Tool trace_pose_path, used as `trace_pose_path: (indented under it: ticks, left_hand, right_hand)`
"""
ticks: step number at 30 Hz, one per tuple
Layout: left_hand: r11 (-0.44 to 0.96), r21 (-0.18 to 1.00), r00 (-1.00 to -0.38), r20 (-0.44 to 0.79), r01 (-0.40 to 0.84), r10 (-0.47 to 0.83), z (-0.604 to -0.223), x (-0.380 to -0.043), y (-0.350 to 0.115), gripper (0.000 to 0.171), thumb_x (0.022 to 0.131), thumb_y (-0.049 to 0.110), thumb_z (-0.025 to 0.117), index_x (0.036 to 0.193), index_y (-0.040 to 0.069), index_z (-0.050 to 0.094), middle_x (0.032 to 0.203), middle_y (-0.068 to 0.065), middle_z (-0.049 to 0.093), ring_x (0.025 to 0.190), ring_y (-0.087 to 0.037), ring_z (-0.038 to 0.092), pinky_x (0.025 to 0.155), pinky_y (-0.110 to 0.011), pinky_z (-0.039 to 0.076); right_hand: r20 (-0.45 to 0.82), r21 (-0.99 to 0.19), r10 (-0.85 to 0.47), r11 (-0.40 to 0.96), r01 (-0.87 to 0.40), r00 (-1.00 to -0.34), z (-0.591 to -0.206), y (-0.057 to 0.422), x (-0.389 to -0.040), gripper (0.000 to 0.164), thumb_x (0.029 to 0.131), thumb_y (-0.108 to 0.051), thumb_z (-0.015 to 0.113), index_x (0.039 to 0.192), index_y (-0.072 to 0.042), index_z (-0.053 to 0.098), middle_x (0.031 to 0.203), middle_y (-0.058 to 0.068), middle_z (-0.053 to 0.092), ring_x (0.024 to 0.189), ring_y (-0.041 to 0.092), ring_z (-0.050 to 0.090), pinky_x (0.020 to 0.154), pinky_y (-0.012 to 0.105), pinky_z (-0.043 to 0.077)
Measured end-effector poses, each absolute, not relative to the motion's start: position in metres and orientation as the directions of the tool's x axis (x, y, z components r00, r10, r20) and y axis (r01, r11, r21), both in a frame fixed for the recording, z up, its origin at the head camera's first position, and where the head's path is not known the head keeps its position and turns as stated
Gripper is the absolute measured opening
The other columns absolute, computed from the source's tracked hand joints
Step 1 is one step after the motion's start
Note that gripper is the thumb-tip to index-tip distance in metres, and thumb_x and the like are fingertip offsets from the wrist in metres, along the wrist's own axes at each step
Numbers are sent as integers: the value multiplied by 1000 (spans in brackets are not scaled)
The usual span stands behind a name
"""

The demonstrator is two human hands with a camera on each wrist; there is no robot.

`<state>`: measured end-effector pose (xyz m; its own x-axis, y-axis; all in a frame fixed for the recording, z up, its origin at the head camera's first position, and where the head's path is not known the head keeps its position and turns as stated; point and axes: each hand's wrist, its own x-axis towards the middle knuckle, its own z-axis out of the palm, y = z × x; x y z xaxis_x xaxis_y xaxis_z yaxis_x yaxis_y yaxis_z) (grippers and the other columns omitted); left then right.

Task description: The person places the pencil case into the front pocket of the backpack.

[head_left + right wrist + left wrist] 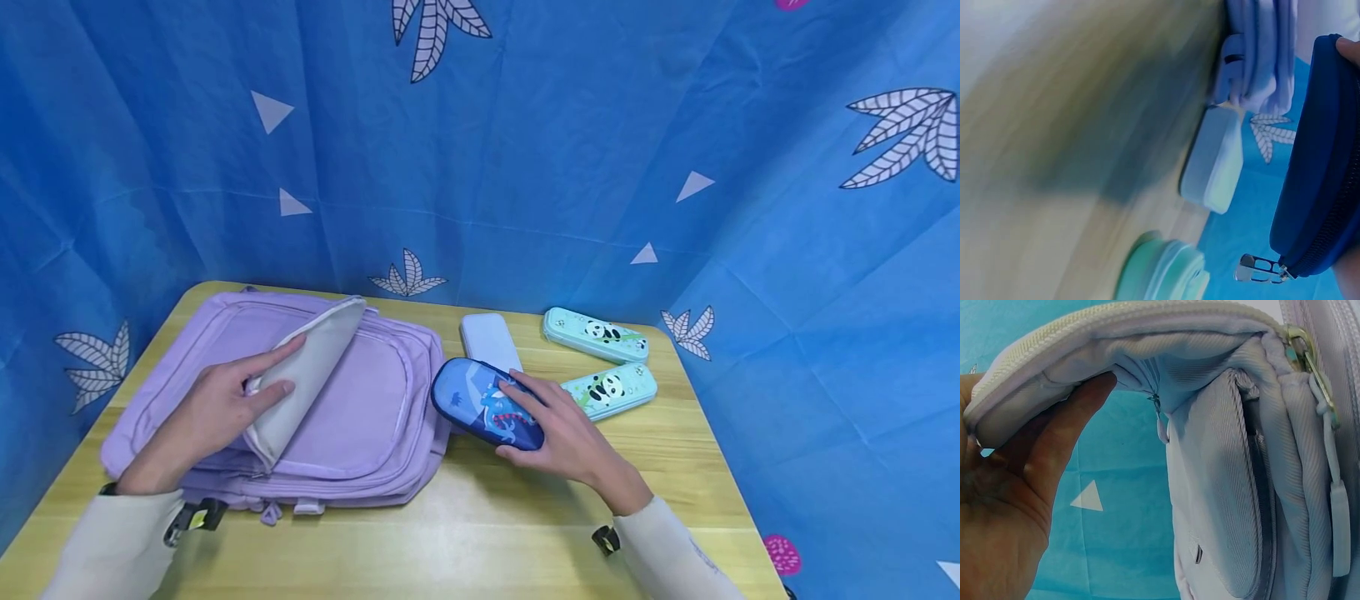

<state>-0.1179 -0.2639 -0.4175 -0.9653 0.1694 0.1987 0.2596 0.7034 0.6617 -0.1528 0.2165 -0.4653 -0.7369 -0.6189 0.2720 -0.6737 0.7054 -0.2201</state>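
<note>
A lavender backpack point(352, 408) lies on the left of the wooden table. My left hand point(225, 408) pinches the edge of its front pocket flap point(311, 379) between thumb and fingers and holds it lifted. From the left wrist view, the raised flap point(1129, 331) arches over the pocket, with a zipper pull point(1340, 531) hanging at the side. My right hand point(566, 429) grips a blue zippered pencil case point(480, 400) with a dinosaur picture, beside the backpack's right edge. In the right wrist view, the case point(1310, 187) is above the table, its metal zipper pull point(1260, 269) dangling.
Behind the blue case lies a pale lavender case point(491, 337). Two mint green panda cases, one at the back point(596, 333) and one nearer point(615, 390), lie to the right. A blue patterned curtain point(480, 167) hangs along the table's back and sides.
</note>
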Motion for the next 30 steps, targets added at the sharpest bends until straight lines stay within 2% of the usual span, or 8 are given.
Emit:
trace_pose_path:
  ticks: [3,11,16,20,23,25,29,30]
  left_hand:
    - [705,660,-965,202,261,168,-418,-117,-264,57,107,23,72,161,23,55,156,-25,59,106,-11,60,82,-7,38]
    - [695,671,-966,190,258,176,-418,-118,-263,58,108,22,72,163,21,53,156,-28,57,105,-29,62,78,-12,38]
    - [684,689,-971,166,239,172,-418,-116,-263,58,108,24,71,164,23,52,159,-27,55,122,-36,64,83,-10,39]
    - [688,688,-973,160,230,165,-418,-116,-263,58,109,26,71,164,26,51,160,-24,54,140,-43,57,96,-20,47]
    - [689,687,-973,161,230,165,-418,-116,-263,59,109,26,71,164,28,51,160,-24,54,142,-45,56,100,-37,51]
    - [688,687,-972,165,234,166,-418,-116,-263,59,108,26,71,164,28,51,160,-23,55,143,-45,55,101,-39,51]
    - [680,689,-968,187,249,165,-418,-115,-262,59,108,23,72,163,27,52,159,-24,55,139,-44,58,96,-15,46]
    - [682,687,-968,189,251,165,-418,-116,-262,59,107,23,72,163,27,52,159,-24,55,139,-44,58,95,-14,45]
  right_hand:
    - [269,-224,-632,693,-685,-727,-461,207,-156,93,88,-63,82,166,-26,49,171,8,47,143,36,56,114,58,51]
    - [278,-211,-673,653,-728,-685,-455,182,-162,91,88,-60,83,165,-23,51,170,10,48,146,37,55,117,61,48]
    - [269,-191,-700,635,-749,-662,-451,169,-166,92,89,-62,82,166,-22,49,169,11,49,144,37,56,116,58,50]
    - [263,-184,-716,621,-762,-647,-448,160,-170,93,88,-62,83,166,-22,49,169,11,49,144,37,56,115,57,51]
    - [264,-182,-728,607,-774,-633,-447,154,-171,93,88,-60,84,165,-21,50,168,12,50,143,37,56,115,56,51]
    - [261,-181,-734,600,-779,-627,-447,149,-172,93,88,-60,84,165,-20,50,168,12,49,143,37,56,115,55,51]
    - [248,-193,-740,595,-780,-626,-450,140,-171,92,88,-60,83,165,-21,50,169,12,49,144,38,55,116,55,50]
    - [240,-199,-740,597,-778,-629,-450,137,-170,92,88,-61,82,165,-21,50,169,12,48,145,39,54,117,55,50]
